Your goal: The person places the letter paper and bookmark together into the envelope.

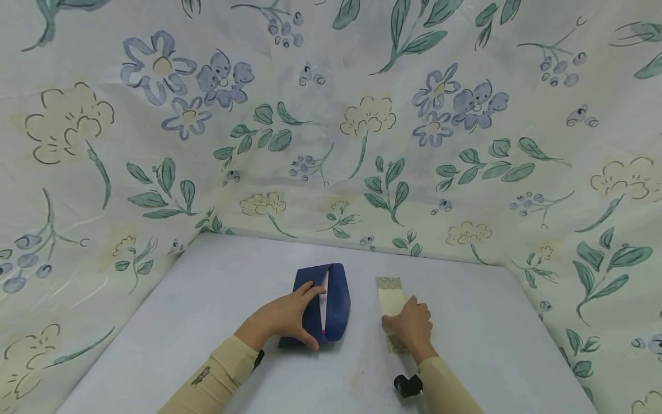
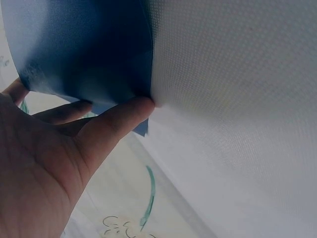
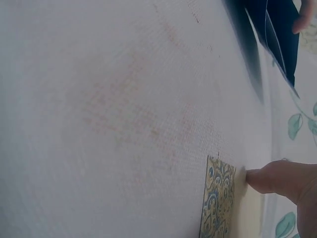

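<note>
Navy-blue and stiff, a paper envelope with a clipped-corner flap (image 1: 338, 305) sits near the middle of the white, finely textured tabletop (image 1: 238, 276), its long slit gaping toward the person's right. A pale lining (image 1: 324, 310) shows inside, with a small reddish spot (image 1: 323, 332) at the near end of the slit.

The left hand (image 1: 289, 315) grips the envelope — thumb at the near edge, fingers reaching across to the slit — and from the right wrist you can see the envelope standing tilted over its own shadow.

Just to the right, well apart from the envelope, lies a narrow cream card with gold-and-blue patterned ends (image 1: 391, 300). The right hand (image 1: 412, 325) grasps it across the width, thumb on its left edge and the curled fingers along the other side — their tips I can't make out.

Both arms wear tan sleeves (image 1: 222, 368), and a black wrist device (image 1: 408, 386) juts out beside the right cuff. A faint reddish-brown smudge (image 1: 358, 379) marks the tabletop between the forearms. Behind everything hangs white sheeting printed with blue and yellow flowers and green leaves (image 1: 310, 144).
</note>
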Tool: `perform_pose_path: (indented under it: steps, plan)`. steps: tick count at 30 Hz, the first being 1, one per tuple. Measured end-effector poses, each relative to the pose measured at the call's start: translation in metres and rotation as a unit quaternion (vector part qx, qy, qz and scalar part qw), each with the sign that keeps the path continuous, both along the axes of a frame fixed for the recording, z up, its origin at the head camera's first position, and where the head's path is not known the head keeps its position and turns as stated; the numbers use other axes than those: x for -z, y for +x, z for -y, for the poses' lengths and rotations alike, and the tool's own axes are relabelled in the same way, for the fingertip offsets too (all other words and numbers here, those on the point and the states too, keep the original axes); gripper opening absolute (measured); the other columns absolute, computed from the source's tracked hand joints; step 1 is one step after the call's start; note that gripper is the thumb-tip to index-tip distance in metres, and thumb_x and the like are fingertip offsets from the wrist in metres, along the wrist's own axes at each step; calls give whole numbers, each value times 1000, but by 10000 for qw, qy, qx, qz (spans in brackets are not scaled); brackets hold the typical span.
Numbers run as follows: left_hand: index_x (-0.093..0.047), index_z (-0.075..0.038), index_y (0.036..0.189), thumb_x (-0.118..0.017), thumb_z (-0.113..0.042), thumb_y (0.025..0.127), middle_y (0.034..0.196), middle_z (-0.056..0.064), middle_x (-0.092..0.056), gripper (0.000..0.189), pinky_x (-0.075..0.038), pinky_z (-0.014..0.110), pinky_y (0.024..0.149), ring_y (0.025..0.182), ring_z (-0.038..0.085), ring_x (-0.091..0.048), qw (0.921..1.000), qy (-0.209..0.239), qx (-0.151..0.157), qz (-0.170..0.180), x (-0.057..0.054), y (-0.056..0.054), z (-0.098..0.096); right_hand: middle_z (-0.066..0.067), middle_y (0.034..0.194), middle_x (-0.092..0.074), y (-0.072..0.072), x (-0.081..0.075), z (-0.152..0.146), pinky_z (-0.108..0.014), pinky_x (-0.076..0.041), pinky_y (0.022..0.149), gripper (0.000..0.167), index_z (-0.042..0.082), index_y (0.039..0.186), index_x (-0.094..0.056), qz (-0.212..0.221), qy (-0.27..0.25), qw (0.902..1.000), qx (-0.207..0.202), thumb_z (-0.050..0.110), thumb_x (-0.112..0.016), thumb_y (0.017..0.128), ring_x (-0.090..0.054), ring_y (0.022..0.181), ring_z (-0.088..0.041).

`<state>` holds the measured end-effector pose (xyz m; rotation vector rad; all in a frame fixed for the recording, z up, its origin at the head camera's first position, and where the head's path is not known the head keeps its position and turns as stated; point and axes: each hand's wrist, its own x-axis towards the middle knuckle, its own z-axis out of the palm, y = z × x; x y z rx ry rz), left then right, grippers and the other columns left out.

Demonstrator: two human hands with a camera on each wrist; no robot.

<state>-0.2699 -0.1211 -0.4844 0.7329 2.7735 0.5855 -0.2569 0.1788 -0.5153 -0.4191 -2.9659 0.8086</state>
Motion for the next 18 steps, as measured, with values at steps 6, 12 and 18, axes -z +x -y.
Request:
perform_pose_path:
  steps: [6, 12, 18]
  plan:
    - [-35, -23, 156, -95, -60, 57, 164, 23, -24, 121, -46, 61, 102, 135, 48, -48, 10000, -13, 9, -2, 0, 0, 0, -43, 127, -45, 0, 0, -1, -65, -44, 98, 97, -15, 148, -33, -93, -262, 9996, -57, 30, -84, 78, -47, 121, -55]
    - [-35, -25, 156, -94, -62, 57, 164, 22, -25, 121, -45, 62, 102, 135, 49, -47, 10000, -16, -22, 15, 2, -1, 1, -38, 127, -49, 0, 5, -4, -61, -45, 94, 93, -6, 152, -35, -230, -362, 9988, -221, 28, -83, 80, -46, 118, -51]
    - [-35, -25, 156, -94, -62, 57, 164, 22, -25, 121, -45, 62, 102, 135, 49, -47, 10000, -17, -31, 11, 2, -1, 1, -36, 127, -50, 0, 9, -7, -58, -47, 90, 90, -2, 153, -38, -274, -584, 9976, -268, 29, -82, 81, -46, 115, -46]
